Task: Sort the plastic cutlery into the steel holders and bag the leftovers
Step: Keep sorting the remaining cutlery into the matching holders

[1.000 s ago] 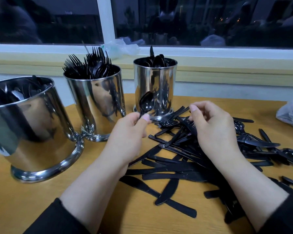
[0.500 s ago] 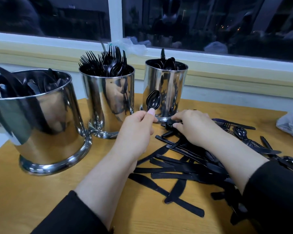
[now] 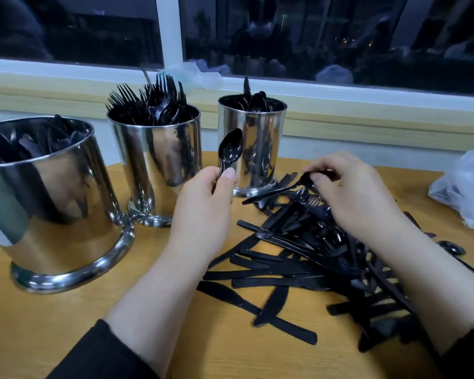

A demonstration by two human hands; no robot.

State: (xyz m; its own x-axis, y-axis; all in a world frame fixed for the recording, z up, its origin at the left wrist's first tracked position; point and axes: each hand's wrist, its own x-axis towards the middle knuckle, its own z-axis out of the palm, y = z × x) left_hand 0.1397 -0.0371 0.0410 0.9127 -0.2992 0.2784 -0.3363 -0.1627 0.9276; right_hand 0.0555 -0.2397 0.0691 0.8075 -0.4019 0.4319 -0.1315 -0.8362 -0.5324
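Observation:
My left hand [image 3: 203,206] pinches a black plastic spoon [image 3: 230,149] upright, its bowl in front of the spoon holder [image 3: 253,149]. My right hand [image 3: 350,192] pinches a second black spoon [image 3: 278,190] by its bowl end, lifting it off the pile of black cutlery [image 3: 307,255]. Three steel holders stand along the left and back: a large one with knives [image 3: 49,203], a middle one full of forks [image 3: 155,165], and the spoon holder on the right.
A wooden table [image 3: 66,324] carries everything. A crumpled clear plastic bag [image 3: 465,187] lies at the right edge. Another bag [image 3: 197,75] sits on the window sill behind the holders. A lone spoon [image 3: 452,247] lies right of my forearm.
My right hand has closed on a spoon at the pile's far edge and raised it, its handle pointing left. My left hand keeps its spoon upright.

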